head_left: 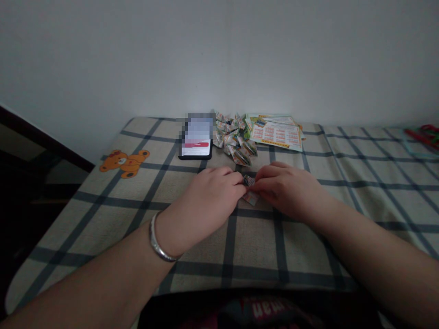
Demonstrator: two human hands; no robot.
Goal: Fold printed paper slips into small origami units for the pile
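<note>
Between my two hands, low over the checked cloth, is a small piece of folded printed paper (251, 198). My left hand (214, 194), with a silver bangle (157, 242) on its wrist, pinches the paper's left side. From the other side, the thumb and fingers of my right hand (284, 187) close on it. Fingertips hide much of the paper, so its full shape cannot be made out. Just beyond my hands lies a heap of folded paper pieces (236, 137) in similar printed colours.
A phone (195, 141) with its screen lit lies left of the heap. Printed calendar sheets (277, 133) are stacked to its right, near the wall (240, 59). A bear picture (125, 163) is on the checked tablecloth (199, 278). Red and green items (425, 137) sit at the far right.
</note>
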